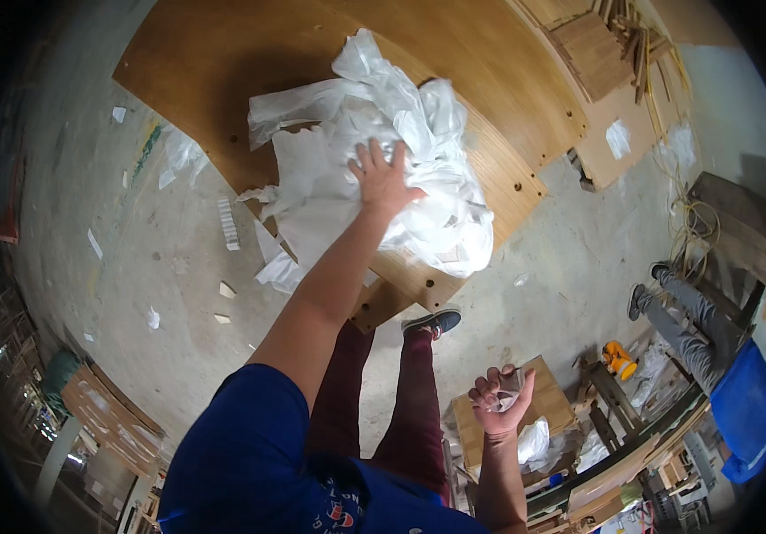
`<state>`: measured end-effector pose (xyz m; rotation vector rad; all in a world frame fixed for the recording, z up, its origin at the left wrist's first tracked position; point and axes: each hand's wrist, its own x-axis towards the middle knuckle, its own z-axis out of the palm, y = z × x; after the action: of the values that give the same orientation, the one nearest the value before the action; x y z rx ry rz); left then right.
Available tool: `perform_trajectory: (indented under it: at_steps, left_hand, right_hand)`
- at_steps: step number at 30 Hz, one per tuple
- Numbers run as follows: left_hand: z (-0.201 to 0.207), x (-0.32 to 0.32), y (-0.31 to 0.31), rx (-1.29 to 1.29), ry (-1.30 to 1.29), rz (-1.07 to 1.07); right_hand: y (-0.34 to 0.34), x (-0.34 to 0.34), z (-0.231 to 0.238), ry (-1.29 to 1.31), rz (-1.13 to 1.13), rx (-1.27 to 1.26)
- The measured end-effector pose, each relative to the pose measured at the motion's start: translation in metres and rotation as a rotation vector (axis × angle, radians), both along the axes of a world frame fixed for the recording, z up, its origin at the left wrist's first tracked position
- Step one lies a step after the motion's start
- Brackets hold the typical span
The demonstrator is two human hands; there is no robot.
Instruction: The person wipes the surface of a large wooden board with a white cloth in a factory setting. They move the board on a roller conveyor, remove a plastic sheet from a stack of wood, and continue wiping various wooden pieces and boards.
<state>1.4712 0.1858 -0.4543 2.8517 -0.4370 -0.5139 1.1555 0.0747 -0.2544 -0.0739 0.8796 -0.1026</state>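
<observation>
A heap of crumpled white sheeting (330,178), thin and slightly see-through, lies across wooden boards. My left hand (386,185) rests on top of the heap with its fingers spread and the palm down. Beneath are a lighter wood-grain panel (512,189) with drilled holes and a darker brown panel (196,53). My right hand (501,402) is held low on the right, away from the boards, palm up. Its fingers curl around a small pale greyish folded piece; its material cannot be made out.
Scraps of white film and pale chips lie on the grey concrete floor (178,285). At the right stands a person in a blue top (748,409), near yellow cords (690,222). A cardboard box (548,396), an orange-yellow object (617,360) and wooden benches are at the lower right.
</observation>
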Motion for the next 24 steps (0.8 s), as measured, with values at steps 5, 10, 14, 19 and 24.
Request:
perform_trajectory:
  at_steps: [5,10,14,19,24]
  left_hand:
    - [0.003,-0.111,-0.044,-0.004,0.246,-0.216]
    - [0.002,-0.216,-0.039,-0.297,0.364,-0.433]
    - [0.061,-0.298,-0.053,-0.536,0.666,-0.658]
    - [0.13,-0.3,-0.046,-0.615,0.615,-0.497]
    - [0.121,-0.235,0.086,-0.398,0.115,-0.607]
  right_hand:
    - [-0.004,-0.055,-0.003,-0.042,-0.122,0.044]
    - [-0.019,-0.109,0.013,-0.101,-0.11,0.049]
    - [-0.033,-0.161,0.029,-0.106,-0.161,-0.012]
    - [-0.039,-0.215,0.048,-0.162,-0.195,-0.092]
    - [-0.001,-0.256,0.084,-0.176,-0.311,-0.08]
